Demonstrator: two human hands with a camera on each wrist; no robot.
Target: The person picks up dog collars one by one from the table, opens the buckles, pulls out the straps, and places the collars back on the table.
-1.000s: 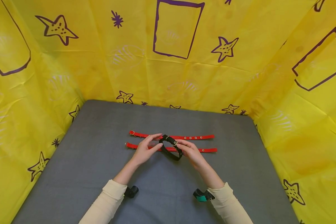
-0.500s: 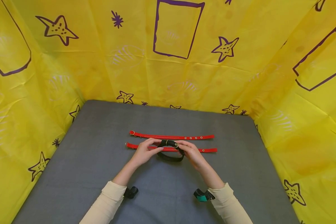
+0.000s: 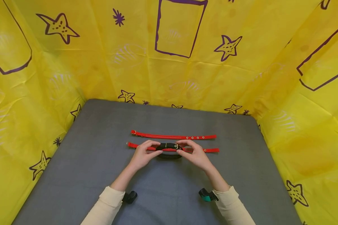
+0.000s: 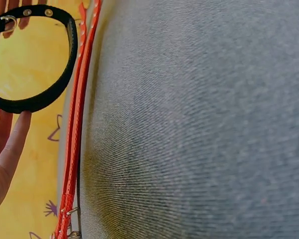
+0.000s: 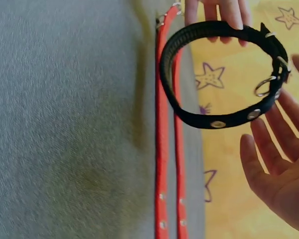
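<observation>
A black dog collar (image 3: 169, 146), buckled into a loop, is held up between both hands with its buckle side uppermost. My left hand (image 3: 142, 155) pinches the loop's left side between thumb and fingers. At the other side, by the metal buckle, my right hand (image 3: 196, 156) grips it the same way. The right wrist view shows the collar (image 5: 194, 120) with metal eyelets and a hanging D-ring (image 5: 261, 88). Behind it, two red collars lie stretched out, the far red collar (image 3: 160, 136) and the near red collar (image 3: 212, 150), which is partly hidden by the hands and the black loop.
The grey table (image 3: 101, 125) spreads under everything. Yellow cloth (image 3: 101, 62) with starfish drawings walls it at the back and both sides. Each wrist wears a strapped device, the left device (image 3: 129, 197) and the right device (image 3: 207, 195), low over the table.
The black collar has turned from a tilted ring, hole facing the head camera, to a nearly level loop with the buckle strap across the top. Both hands have stayed on it and shifted slightly.
</observation>
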